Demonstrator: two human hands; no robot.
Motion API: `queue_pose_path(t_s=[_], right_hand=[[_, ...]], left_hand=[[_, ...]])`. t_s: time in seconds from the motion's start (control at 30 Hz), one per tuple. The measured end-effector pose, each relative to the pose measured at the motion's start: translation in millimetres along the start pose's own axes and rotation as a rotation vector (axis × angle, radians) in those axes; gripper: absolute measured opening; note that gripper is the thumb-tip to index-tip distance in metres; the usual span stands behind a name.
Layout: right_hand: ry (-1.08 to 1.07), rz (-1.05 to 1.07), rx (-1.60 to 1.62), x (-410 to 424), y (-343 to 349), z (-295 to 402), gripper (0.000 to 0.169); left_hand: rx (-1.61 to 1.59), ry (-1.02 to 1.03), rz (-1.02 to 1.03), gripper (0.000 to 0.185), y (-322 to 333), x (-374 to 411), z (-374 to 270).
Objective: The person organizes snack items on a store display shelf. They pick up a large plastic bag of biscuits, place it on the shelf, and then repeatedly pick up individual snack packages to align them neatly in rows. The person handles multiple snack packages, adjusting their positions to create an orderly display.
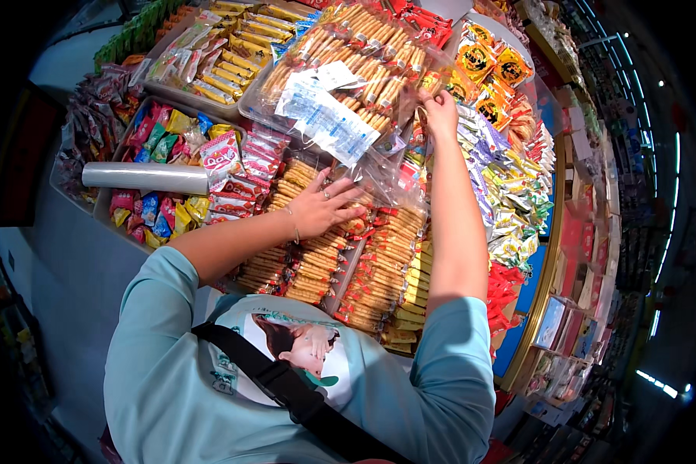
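Note:
My left hand lies palm down with fingers spread on rows of wrapped round biscuits. Farther out, my right hand has its thumb and fingers closed at the right edge of a large clear plastic bag. Packs of stick-shaped biscuits fill the far part of that bag's area. Printed white and blue sheets rest on top of these packs. Beside my left fingers, loose clear film covers some of the biscuits. What lies under the bag is hidden.
To the left is a bin of colourful wrapped sweets, with a roll of clear plastic bags across it. Yellow-wrapped snacks fill a tray behind. Orange packets and white-green packets lie right. Stocked shelves stand beyond.

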State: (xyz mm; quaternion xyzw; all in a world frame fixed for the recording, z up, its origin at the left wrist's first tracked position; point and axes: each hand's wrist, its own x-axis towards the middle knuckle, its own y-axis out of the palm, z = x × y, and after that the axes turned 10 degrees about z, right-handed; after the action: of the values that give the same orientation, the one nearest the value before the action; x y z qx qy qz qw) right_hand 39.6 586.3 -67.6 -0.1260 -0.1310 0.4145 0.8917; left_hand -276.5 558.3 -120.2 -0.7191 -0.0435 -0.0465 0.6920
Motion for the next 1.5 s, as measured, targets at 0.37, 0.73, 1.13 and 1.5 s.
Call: queue_pose_path(t_s=[0.37, 0.73, 1.13, 1.5], right_hand=[[0.122, -0.131, -0.508, 47, 30, 2, 0.081], [0.146, -0.133, -0.223, -40, -41, 74, 0.075], [0.069, 0.111, 0.358, -293, -19, 99, 0.079], [0.013, 0.138, -0.174, -304, 57, 52, 0.066]], left_hand=[[-0.006, -0.014, -0.040, 0.043, -2, -3, -5], [-0.144, 0.085, 0.040, 0.016, -16, -6, -18], [-0.899, -0.212, 0.196, 0.033, -28, -1, -19], [-1.735, -0.332, 0.220, 0.039, -24, -12, -33]])
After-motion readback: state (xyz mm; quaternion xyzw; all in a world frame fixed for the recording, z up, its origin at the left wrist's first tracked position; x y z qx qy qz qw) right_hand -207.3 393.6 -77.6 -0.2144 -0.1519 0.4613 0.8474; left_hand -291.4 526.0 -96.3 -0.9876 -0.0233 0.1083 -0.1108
